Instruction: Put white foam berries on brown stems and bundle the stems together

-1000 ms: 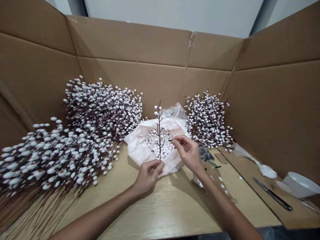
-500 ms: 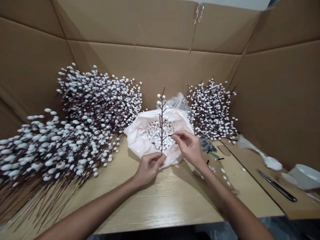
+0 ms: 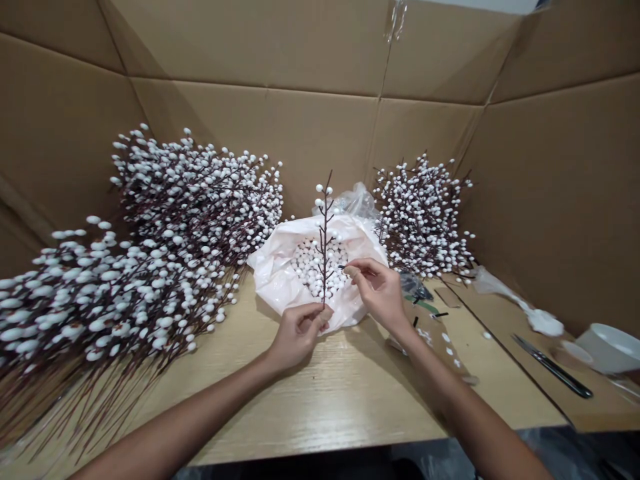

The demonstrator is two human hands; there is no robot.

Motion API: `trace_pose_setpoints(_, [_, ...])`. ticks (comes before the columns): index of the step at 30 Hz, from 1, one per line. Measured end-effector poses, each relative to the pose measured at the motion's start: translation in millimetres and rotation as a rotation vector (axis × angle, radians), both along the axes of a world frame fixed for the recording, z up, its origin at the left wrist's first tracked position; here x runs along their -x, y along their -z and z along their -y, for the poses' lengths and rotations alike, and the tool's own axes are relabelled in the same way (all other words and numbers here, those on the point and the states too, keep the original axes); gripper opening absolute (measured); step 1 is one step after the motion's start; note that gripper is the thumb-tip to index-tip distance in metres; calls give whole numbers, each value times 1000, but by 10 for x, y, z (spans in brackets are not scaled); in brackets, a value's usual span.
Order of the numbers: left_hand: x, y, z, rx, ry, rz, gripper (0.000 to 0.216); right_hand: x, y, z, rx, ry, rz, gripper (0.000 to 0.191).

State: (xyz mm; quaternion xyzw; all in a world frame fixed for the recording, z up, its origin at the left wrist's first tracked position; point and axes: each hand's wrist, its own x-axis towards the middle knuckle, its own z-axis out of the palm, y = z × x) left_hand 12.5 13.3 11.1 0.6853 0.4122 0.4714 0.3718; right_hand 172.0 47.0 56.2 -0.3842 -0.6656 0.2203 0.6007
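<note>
My left hand (image 3: 300,333) pinches the lower end of a brown artificial berry stem (image 3: 325,247), which stands upright with a few white berries near its top and bare side twigs below. To the right of the stem, my right hand (image 3: 377,292) has thumb and forefinger closed on a small, thin black piece (image 3: 344,267); its exact kind is too small to make out. Behind both hands lies an opened pale plastic bag (image 3: 275,267) with many loose white berries (image 3: 307,267) inside.
Bundles of white-berried stems lie at the left (image 3: 125,287) and stand at back right (image 3: 423,220). Scissors (image 3: 555,367), a white bowl (image 3: 607,350) and a white spoon-like thing (image 3: 545,322) lie at right. Cardboard walls (image 3: 260,40) enclose the table (image 3: 320,413).
The stem leans very slightly more to the right at its tip. Both hands keep their holds, and the view has shifted a little.
</note>
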Motion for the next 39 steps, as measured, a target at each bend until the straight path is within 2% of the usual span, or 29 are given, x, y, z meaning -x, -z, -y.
trace_pose_setpoints(8, [1,-14,1,0,12,5,32,34,35,34,-14,-58,-49,6])
trace_pose_setpoints(19, [14,22,-9,6,11,3,31,43,41,8,23,-59,-108,5])
trace_pose_setpoints(39, [14,10,5,7,15,-11,33,26,33,23,-3,-76,-101,6])
